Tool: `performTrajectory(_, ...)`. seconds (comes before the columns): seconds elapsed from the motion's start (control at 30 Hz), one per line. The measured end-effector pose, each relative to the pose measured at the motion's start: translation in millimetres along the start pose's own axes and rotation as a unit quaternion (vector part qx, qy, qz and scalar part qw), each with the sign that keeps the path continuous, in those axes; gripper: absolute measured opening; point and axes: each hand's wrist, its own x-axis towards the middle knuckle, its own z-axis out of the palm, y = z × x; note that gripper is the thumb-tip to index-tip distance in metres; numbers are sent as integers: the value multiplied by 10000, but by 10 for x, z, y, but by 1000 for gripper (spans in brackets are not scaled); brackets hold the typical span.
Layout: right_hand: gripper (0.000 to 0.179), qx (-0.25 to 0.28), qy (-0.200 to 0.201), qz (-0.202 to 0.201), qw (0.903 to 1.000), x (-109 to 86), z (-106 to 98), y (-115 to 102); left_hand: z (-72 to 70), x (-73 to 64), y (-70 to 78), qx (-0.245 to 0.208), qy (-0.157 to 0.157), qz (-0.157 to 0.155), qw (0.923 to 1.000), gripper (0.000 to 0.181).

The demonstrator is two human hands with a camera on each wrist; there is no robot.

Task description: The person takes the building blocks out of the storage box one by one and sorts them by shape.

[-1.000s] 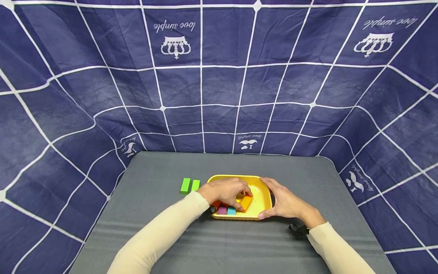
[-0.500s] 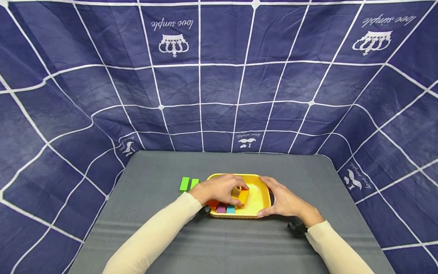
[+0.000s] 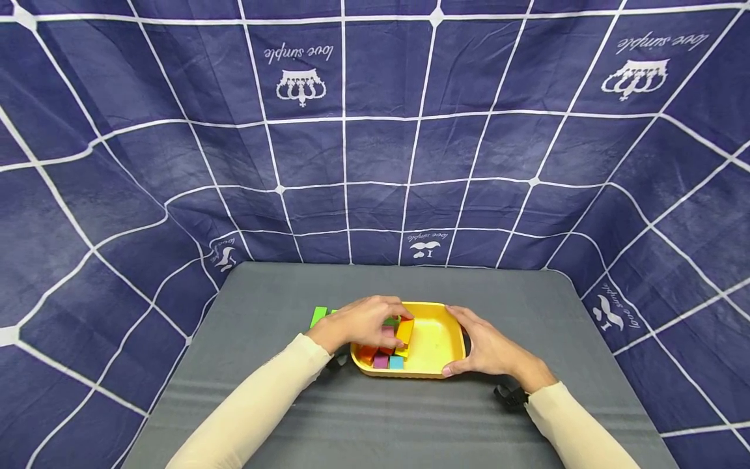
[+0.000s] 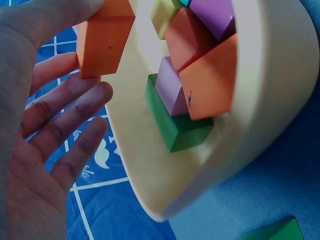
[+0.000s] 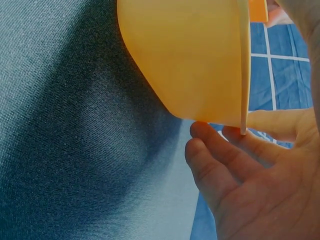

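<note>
My left hand (image 3: 362,324) pinches an orange block (image 4: 106,40) between thumb and fingers, above a shallow yellow tray (image 3: 436,335). Lower fingers of that hand spread loosely beside the block in the left wrist view. My right hand (image 3: 491,343) holds the tray's right end, thumb at the near corner and fingers at the far one. In the right wrist view, its fingertips touch the tray's outer wall (image 5: 195,60). Inside the tray's left half lie a green block (image 4: 175,127), a light purple block (image 4: 171,90), a red block (image 4: 189,37) and another orange block (image 4: 212,82).
Also in the tray are a purple block (image 3: 381,361), a blue block (image 3: 396,363) and a yellow block (image 4: 164,17). A green block (image 3: 318,316) lies left of the tray on the grey table (image 3: 445,423), another partly behind my left hand. A blue gridded cloth (image 3: 375,150) surrounds the table.
My left hand has shifted left and lifted slightly with the orange block, from the tray's middle toward the other blocks. My right hand stays at the tray's right end.
</note>
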Motion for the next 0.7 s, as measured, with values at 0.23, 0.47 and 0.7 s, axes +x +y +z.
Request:
performTrajectory(0.23, 141, -6, 42, -3, 10000, -5, 1, -1, -39, -106, -16, -14, 3, -250, 9997, 57)
performTrajectory(0.47, 141, -92, 83, -55, 9999, 0, 1, 9, -64, -210, -69, -21, 129, -295, 9995, 56)
performTrajectory(0.7, 140, -74, 134, -83, 9998, 5, 11, -4, -112, -316, -141, -101, 331, -332, 9989, 56)
